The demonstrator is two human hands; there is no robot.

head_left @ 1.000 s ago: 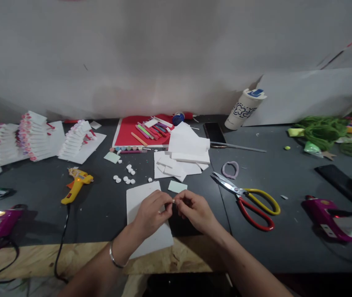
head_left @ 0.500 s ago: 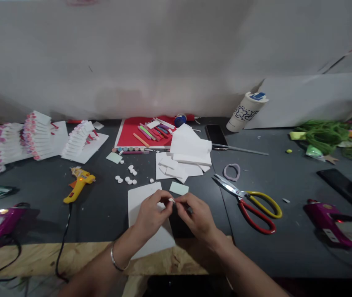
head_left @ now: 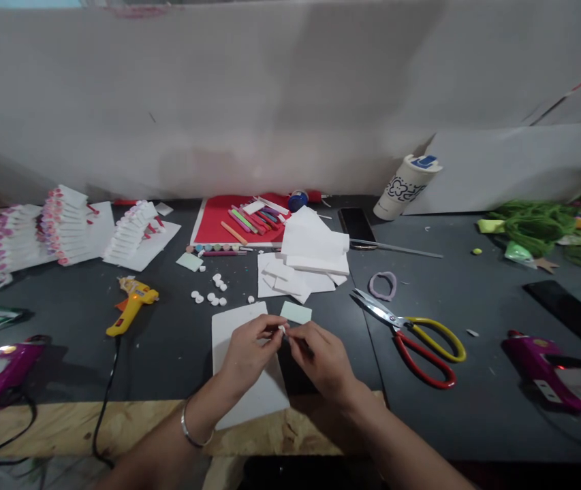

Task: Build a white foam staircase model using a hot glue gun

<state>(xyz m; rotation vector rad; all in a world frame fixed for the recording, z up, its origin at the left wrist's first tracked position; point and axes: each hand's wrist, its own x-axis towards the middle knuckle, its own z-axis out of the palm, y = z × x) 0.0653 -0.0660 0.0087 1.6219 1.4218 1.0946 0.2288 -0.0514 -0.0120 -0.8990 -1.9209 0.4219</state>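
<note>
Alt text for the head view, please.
Left hand and right hand pinch a tiny white piece between them, above a dark worktable. Red-and-yellow-handled scissors lie open at right; a yellow glue gun lies at left, white pellets between.

Both hands [head_left: 286,352] fingertip to fingertip, forearms angled inward.
</note>
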